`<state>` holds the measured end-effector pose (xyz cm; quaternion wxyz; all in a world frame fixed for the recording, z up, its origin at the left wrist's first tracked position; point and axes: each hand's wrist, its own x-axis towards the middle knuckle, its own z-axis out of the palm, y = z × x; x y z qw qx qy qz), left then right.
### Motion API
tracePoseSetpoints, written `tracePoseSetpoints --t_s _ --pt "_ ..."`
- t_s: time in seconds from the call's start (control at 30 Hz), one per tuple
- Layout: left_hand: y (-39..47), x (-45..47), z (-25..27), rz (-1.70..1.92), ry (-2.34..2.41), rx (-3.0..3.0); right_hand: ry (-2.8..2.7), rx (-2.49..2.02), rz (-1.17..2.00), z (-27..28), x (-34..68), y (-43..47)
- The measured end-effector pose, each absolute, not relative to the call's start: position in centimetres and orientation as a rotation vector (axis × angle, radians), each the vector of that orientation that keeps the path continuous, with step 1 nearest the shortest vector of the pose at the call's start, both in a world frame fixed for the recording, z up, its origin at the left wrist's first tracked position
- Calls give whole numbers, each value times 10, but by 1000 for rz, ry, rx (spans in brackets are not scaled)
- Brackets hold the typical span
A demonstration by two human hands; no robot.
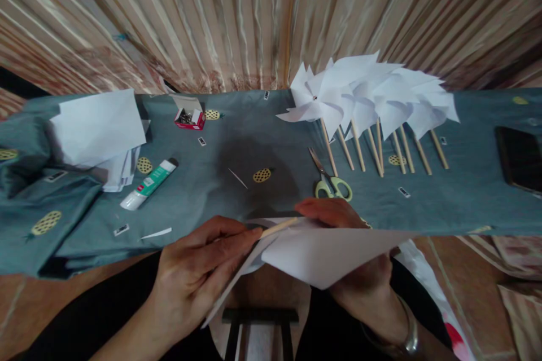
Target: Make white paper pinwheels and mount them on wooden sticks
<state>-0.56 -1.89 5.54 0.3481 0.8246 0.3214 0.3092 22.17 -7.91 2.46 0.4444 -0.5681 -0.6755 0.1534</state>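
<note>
A white paper pinwheel [322,254] is held up between my two hands at the front edge of the table. My left hand [190,262] is closed, pinching a thin wooden stick [278,228] and a paper blade beside it. Around the pinwheel's other side my right hand [370,287] is closed on the paper, its fingers partly hidden behind a blade. The stick's tip lies against the back of the paper; whether it is fastened cannot be seen. Green-handled scissors [332,187] lie just beyond my right hand, blades slightly apart.
Several finished pinwheels [359,96] on sticks lie overlapping at the back right. White paper sheets [101,127], a glue stick [148,185] and an open red box of small metal pieces [189,117] are on the left. A dark phone [520,158] lies far right.
</note>
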Motion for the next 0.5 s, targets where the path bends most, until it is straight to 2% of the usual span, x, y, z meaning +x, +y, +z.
tracePoseSetpoints --t_s 0.17,0.5 --pt "-21 -10 53 715 844 2174 -1827 -1280 354 22 227 -73" --pt "-16 -16 56 638 806 2291 -1913 -1316 371 31 220 -73"
